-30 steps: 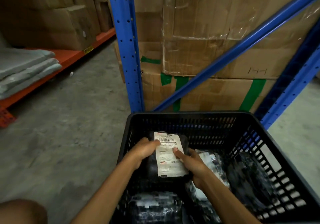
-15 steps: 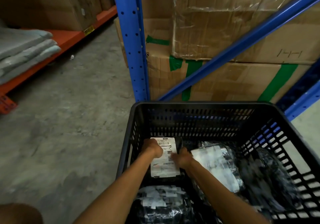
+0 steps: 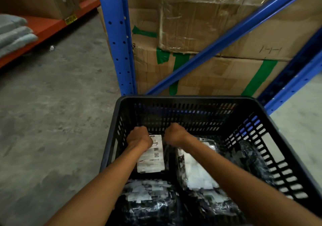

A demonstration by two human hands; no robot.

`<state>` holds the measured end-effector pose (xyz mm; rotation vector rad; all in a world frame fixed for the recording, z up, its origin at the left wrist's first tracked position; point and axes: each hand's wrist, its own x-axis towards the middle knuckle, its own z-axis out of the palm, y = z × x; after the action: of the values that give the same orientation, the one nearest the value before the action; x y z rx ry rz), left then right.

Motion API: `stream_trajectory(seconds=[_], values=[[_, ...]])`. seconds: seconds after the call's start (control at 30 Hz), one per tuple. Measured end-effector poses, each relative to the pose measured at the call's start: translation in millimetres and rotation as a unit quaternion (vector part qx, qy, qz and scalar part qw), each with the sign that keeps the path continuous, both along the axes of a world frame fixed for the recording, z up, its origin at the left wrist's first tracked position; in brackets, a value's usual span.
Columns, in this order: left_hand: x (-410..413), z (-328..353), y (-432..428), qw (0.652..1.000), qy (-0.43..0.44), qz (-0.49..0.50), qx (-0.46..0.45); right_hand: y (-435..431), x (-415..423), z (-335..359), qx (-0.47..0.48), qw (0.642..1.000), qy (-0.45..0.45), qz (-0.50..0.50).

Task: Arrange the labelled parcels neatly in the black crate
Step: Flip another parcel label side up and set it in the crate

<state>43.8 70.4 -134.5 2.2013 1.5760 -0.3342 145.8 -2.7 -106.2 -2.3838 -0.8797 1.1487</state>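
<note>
Both forearms reach forward and down into the black crate [image 3: 271,149], the wrists bent so that only the backs of the hands face the camera. The left hand [image 3: 138,137] is curled, its knuckles over the top left corner of the labelled parcel [image 3: 151,153]; the fingers are hidden beneath the hand, so whether they grip the parcel or only press on it cannot be told. The right hand [image 3: 175,134] is curled likewise just beside the parcel's top right corner, and its fingers are out of sight too, so its hold cannot be told either. The parcel lies flat on the crate floor in the far left part, a dark wrapped packet with a white shipping label facing up. The label carries a barcode near the top, a small square code at mid-height and lines of print, all too small to read. To its right lies a second parcel [image 3: 196,171] in glossy dark plastic with a white label, partly under the right forearm, and a black bag [image 3: 250,157] lies against the right wall. Nearer the camera a parcel with torn white tape [image 3: 148,191] fills the near left part. Behind the crate stand blue rack uprights [image 3: 118,39] and cardboard cartons [image 3: 205,25] with green tape; one carton bears a handwritten "HH".
</note>
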Motion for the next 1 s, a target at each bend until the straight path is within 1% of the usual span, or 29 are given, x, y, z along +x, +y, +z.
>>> stream_trajectory(seconds=[0.07, 0.1, 0.17, 0.2, 0.23, 0.27, 0.3, 0.37, 0.43, 0.47, 0.53, 0.6, 0.7, 0.73, 0.77, 0.8, 0.83, 0.87, 0.93, 1.0], values=[[5, 17, -8, 0.997, -0.078, 0.001, -0.009, -13, 22, 29, -0.029, 0.993, -0.086, 0.070], [9, 23, -15, 0.992, -0.118, 0.000, -0.035, -23, 35, 39, -0.035, 0.986, -0.135, 0.095], [18, 26, -34, 0.974, -0.181, 0.024, -0.133, -49, 58, 48, -0.039, 0.977, -0.188, 0.090], [22, 26, -46, 0.960, -0.194, 0.043, -0.196, -64, 65, 50, -0.035, 0.975, -0.206, 0.070], [26, 26, -58, 0.949, -0.187, 0.048, -0.249, -80, 73, 48, -0.033, 0.973, -0.218, 0.068], [30, 23, -69, 0.945, -0.167, 0.034, -0.279, -95, 78, 45, -0.049, 0.972, -0.219, 0.062], [33, 20, -78, 0.945, -0.145, 0.019, -0.291, -109, 83, 38, -0.077, 0.974, -0.204, 0.056], [36, 15, -89, 0.943, -0.118, 0.002, -0.312, -128, 87, 26, -0.123, 0.985, -0.117, 0.022], [38, 14, -95, 0.921, -0.106, 0.039, -0.373, -137, 79, 19, -0.116, 0.992, -0.036, -0.033], [37, 15, -98, 0.908, -0.116, 0.065, -0.398, -139, 73, 15, -0.104, 0.993, 0.000, -0.055], [38, 16, -104, 0.893, -0.155, 0.098, -0.410, -140, 63, 9, -0.071, 0.993, 0.046, -0.077], [38, 17, -108, 0.886, -0.183, 0.103, -0.413, -142, 58, 8, -0.072, 0.991, 0.068, -0.092], [35, 22, -105, 0.884, -0.189, 0.097, -0.416, -146, 62, 18, -0.061, 0.975, 0.136, -0.164], [33, 26, -101, 0.885, -0.193, 0.102, -0.412, -146, 63, 25, -0.057, 0.972, 0.140, -0.179], [32, 30, -97, 0.885, -0.197, 0.109, -0.407, -145, 64, 29, -0.039, 0.974, 0.125, -0.184], [30, 34, -92, 0.885, -0.205, 0.115, -0.402, -143, 64, 35, -0.016, 0.979, 0.089, -0.180], [29, 38, -88, 0.880, -0.220, 0.130, -0.401, -140, 63, 41, 0.012, 0.985, 0.041, -0.167], [27, 42, -83, 0.867, -0.246, 0.154, -0.404, -137, 61, 47, 0.048, 0.987, -0.007, -0.150], [22, 50, -73, 0.822, -0.321, 0.208, -0.423, -131, 53, 59, 0.132, 0.980, -0.085, -0.119], [14, 56, -62, 0.771, -0.386, 0.236, -0.447, -126, 42, 72, 0.249, 0.955, -0.130, -0.093]])
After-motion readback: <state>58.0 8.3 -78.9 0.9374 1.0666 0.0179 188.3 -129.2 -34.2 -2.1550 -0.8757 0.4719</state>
